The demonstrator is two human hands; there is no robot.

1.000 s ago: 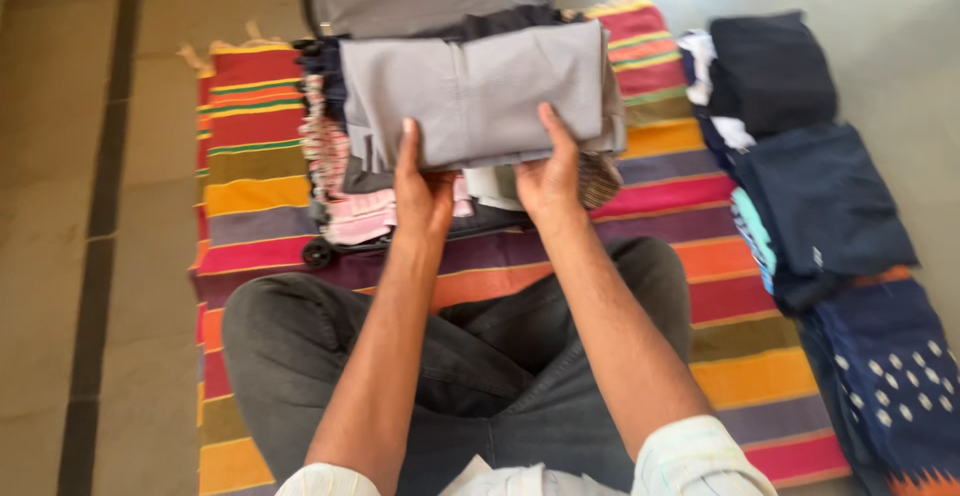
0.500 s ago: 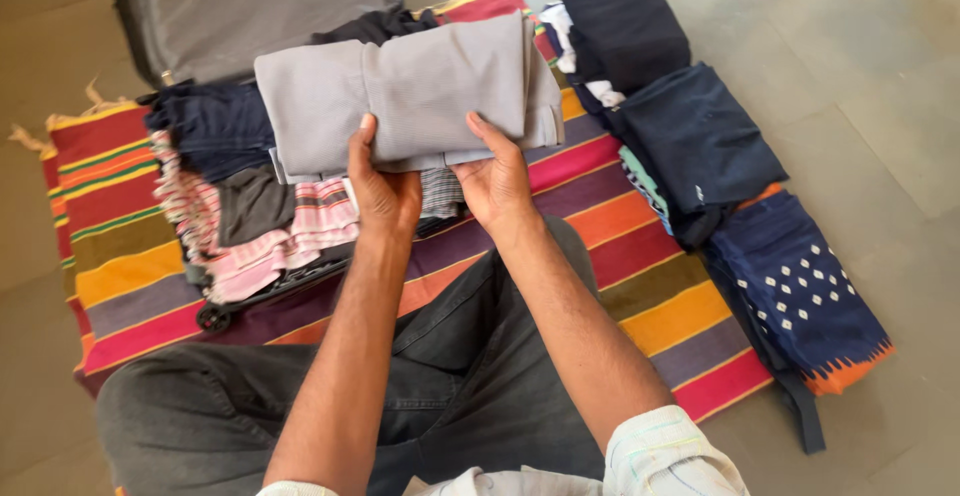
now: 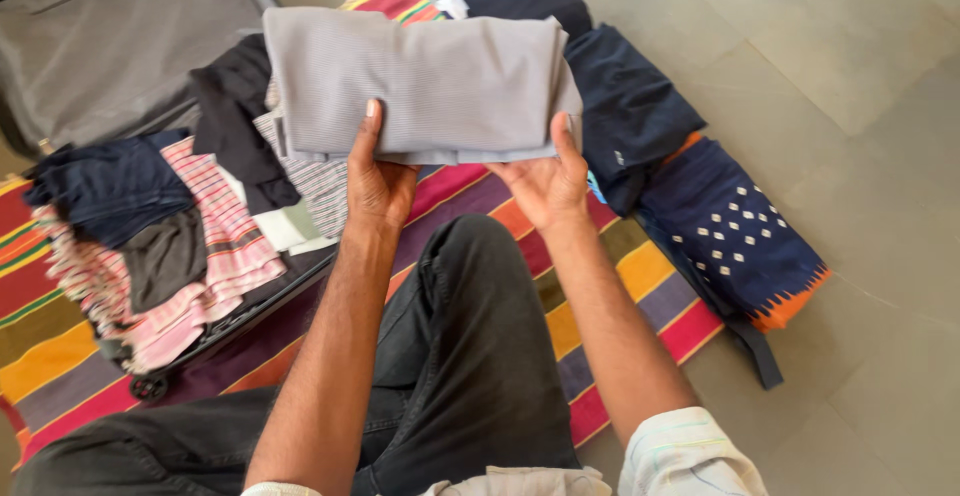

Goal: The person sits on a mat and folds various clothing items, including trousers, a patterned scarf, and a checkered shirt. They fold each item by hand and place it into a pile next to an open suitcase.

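head view: a folded grey garment [image 3: 425,81] is held up over the striped mat [image 3: 640,286], its long axis lying left to right across the body. its near edge is gripped by the left hand [image 3: 375,191] and the right hand [image 3: 545,186], thumbs on top, both about equally close. an open suitcase [image 3: 110,46] of clothes [image 3: 190,246] is seen to the left, dark folded piles [image 3: 640,106] to the right.

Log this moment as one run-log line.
left hand: holds grey folded cloth | right hand: holds same cloth | cloth: lifted above striped mat | suitcase: open, clothes inside
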